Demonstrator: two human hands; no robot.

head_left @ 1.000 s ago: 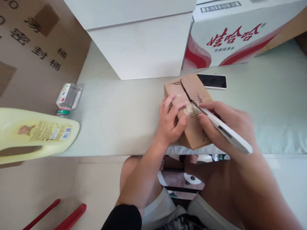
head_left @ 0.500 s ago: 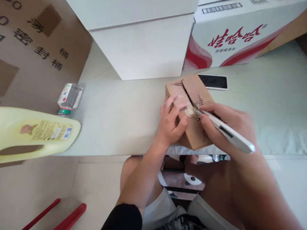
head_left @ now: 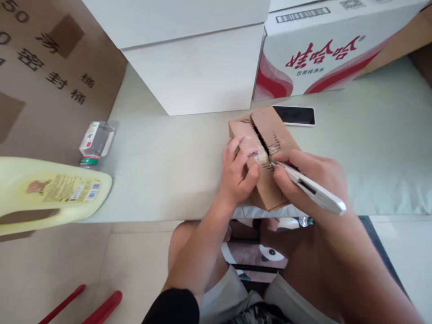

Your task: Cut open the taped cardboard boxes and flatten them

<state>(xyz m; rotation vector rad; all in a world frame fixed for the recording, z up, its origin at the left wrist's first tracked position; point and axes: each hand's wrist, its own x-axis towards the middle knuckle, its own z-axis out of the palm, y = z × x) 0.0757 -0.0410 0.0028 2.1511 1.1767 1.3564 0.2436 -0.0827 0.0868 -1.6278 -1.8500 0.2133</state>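
Note:
A small brown cardboard box [head_left: 278, 135] lies near the front edge of the pale green surface, with a dark slit open along its top seam. My left hand [head_left: 238, 173] grips the box's left side, fingertips resting on the top panel. In my right hand [head_left: 313, 180] is a white utility knife [head_left: 315, 191], its handle slanting back toward me. The blade tip meets the seam at the near end of the slit, beside torn, whitish tape; part of the blade is hidden by my fingers.
A phone [head_left: 299, 115] lies just behind the box. White cartons [head_left: 202, 76] and a red-and-white carton [head_left: 313, 63] stand at the back. To the left are a large brown carton [head_left: 64, 90], a clear bottle [head_left: 97, 141] and a yellow jug [head_left: 77, 180]. Red handles [head_left: 104, 308] show below.
The knife in my right hand has moved along the seam toward me, and the slit looks longer and wider. My left hand stays on the box. The view has shifted slightly.

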